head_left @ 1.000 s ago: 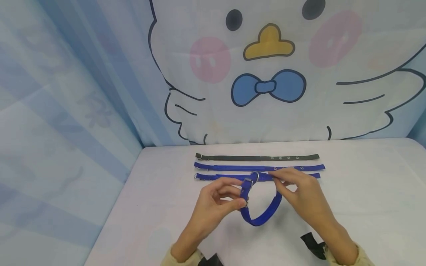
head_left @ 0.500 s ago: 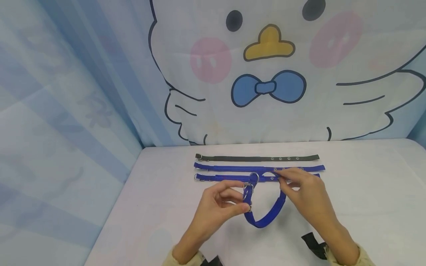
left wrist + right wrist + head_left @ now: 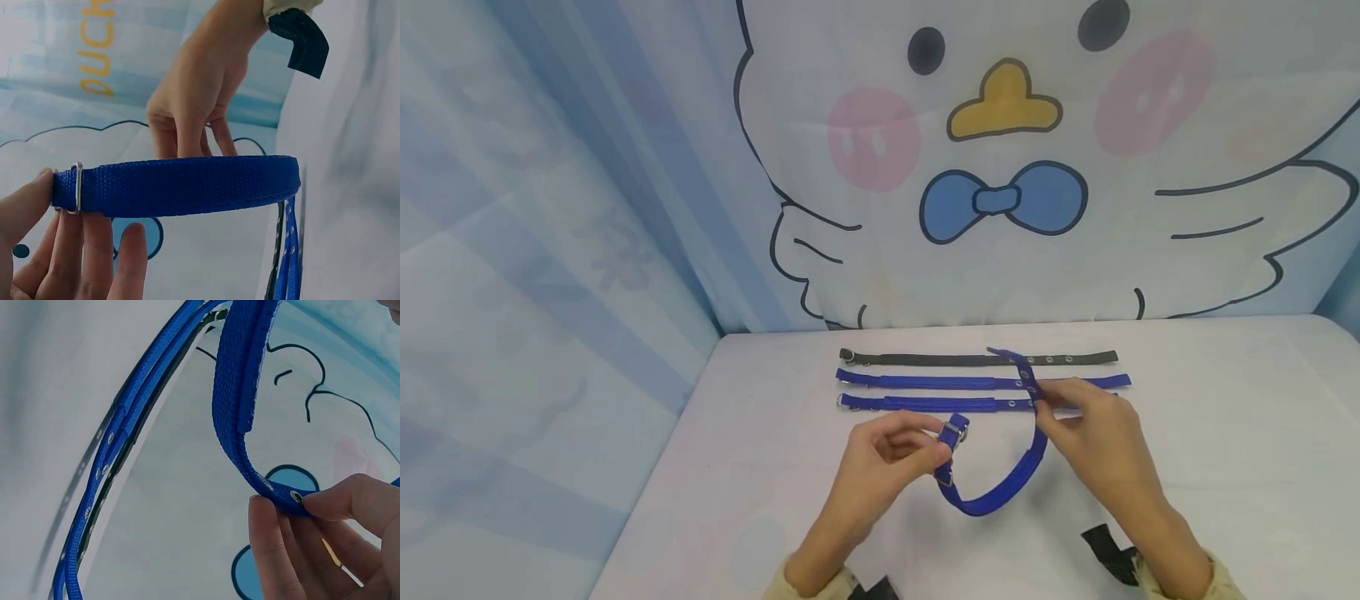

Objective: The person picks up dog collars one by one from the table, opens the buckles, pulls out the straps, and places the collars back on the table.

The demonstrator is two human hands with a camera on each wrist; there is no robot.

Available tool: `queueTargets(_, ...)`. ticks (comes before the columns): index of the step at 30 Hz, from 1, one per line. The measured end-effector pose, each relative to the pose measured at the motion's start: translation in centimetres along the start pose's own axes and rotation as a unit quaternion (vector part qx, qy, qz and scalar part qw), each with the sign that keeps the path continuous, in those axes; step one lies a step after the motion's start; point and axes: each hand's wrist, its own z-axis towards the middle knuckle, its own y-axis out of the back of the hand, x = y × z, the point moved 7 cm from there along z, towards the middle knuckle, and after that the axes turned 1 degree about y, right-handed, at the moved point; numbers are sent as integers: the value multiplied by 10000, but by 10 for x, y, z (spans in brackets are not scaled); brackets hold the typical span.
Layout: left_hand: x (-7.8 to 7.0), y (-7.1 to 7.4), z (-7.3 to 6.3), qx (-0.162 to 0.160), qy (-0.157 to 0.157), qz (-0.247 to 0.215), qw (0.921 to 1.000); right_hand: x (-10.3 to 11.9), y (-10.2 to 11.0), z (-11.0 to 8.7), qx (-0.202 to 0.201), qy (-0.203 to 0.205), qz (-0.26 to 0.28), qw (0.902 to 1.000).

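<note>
A blue webbing collar [image 3: 1000, 497] is held above the table, bent into a U that opens away from me. My left hand [image 3: 883, 467] pinches its end near the metal buckle [image 3: 956, 431]; a metal loop [image 3: 76, 187] shows beside the fingertips in the left wrist view. The other side is pinched between thumb and fingers of my right hand [image 3: 1093, 433], at the stretch with metal eyelets [image 3: 296, 497]. Past that grip, the free tail [image 3: 1019, 360] sticks up and leans left, apart from the buckle.
Behind the hands, a dark green collar [image 3: 925, 360] and two more blue collars, a farther one [image 3: 925, 382] and a nearer one [image 3: 925, 404], lie side by side on the white table [image 3: 760, 467]. A printed cloth [image 3: 1000, 283] hangs at the table's back edge.
The held collar was a closed loop with its strap at the buckle; now the tail is out and free. My right hand has shifted slightly right, widening the gap between the ends.
</note>
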Motion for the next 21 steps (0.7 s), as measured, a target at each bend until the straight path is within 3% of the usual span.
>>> queueTargets(5,1,7,1,-291,42,220,9993,-5,-1,2,217,-181,-8,9996)
queueTargets(10,0,16,1,-789,-47,547,9954,-16,0,2,439,-493,-102,9978)
queueTargets(17,-3,27,4,-1381,-143,1040,9848,-23,0,-2,735,-706,15,9948)
queueTargets(21,-5,28,3,-1585,-309,1634,9733,-27,-1,-6,1021,-853,115,9910)
